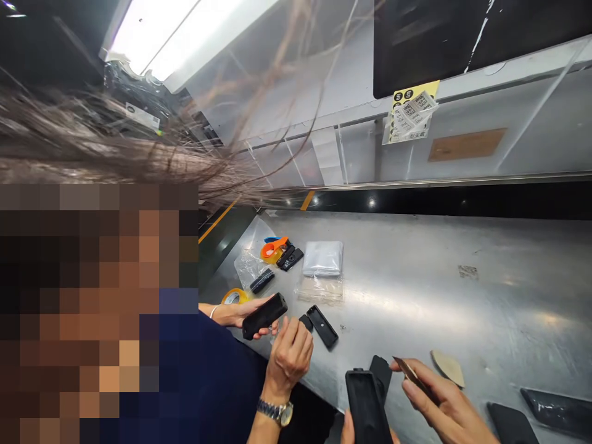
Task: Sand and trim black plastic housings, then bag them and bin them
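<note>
At the bottom edge, my left hand [347, 430] is closed around a long, hollow black plastic case [367, 404], its open side facing up. Most of that hand is behind the case or out of frame. Another flat black piece [381, 372] shows just behind the case; I cannot tell whether it is held too. My right hand [437, 401] pinches a thin, pointed brown blade-like piece [411, 376], its tip near the black piece. A beige, leaf-shaped flat piece [448, 368] lies on the metal table just beyond my right hand.
A co-worker at left holds a black case [265, 316] in both hands. Across the metal table [416, 277] lie an open black shell [322, 327], stacked clear bags [322, 259], an orange tape dispenser [274, 250] and a tape roll [235, 296]. Wrapped black parts [562, 409] lie at right.
</note>
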Tool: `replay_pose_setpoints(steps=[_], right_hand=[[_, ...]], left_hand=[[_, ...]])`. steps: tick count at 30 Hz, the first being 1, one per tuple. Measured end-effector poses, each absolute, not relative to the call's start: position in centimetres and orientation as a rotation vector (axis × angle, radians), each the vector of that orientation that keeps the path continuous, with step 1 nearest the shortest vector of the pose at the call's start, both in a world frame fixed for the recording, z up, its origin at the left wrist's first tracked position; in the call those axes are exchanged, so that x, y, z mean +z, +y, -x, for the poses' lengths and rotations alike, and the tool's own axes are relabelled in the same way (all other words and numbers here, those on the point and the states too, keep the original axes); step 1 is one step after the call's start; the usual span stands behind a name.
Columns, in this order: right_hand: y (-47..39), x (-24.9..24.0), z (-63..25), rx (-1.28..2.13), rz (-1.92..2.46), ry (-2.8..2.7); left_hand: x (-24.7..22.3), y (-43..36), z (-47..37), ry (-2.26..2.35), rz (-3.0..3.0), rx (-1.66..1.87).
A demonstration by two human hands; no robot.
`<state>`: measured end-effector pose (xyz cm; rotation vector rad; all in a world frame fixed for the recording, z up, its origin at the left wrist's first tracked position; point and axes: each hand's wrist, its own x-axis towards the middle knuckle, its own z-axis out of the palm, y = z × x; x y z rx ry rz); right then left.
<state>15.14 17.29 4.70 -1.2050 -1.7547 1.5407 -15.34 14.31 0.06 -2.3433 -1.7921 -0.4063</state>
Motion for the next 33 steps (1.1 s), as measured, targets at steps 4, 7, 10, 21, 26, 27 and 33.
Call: replay_pose_setpoints(steps=[4, 7, 10, 21, 26, 27, 33], right_hand=[[17.3, 4.6, -15.4, 1.669, 1.160, -1.694], [17.5, 4.5, -15.8, 1.901, 0.986, -1.639], [17.7, 4.8, -16.0, 2.212, 0.733, -1.498], [16.9, 5.1, -15.9, 2.006, 0.993, -1.403], [14.7, 4.0, -14.8, 1.816, 1.154, -1.213], [14.2, 3.8, -14.5, 1.814, 1.152, -1.165], [12.8, 3.1, -14.1, 1.797, 1.105, -1.059]], left_hand=[[2.5, 13.9, 14.6, -1.866, 2.250, -0.402], [3.8, 13.9, 14.9, -1.896, 2.240, -0.375], [4.4, 13.6, 15.3, -1.790, 2.254, -0.163], [3.7, 12.1, 14.8, -0.994, 1.770, 0.838], [3.6, 12.4, 14.5, -1.024, 1.823, 0.828], [3.7, 12.4, 14.5, -1.145, 1.901, 0.749], [2.3, 11.7, 14.7, -2.603, 2.416, -1.285]])
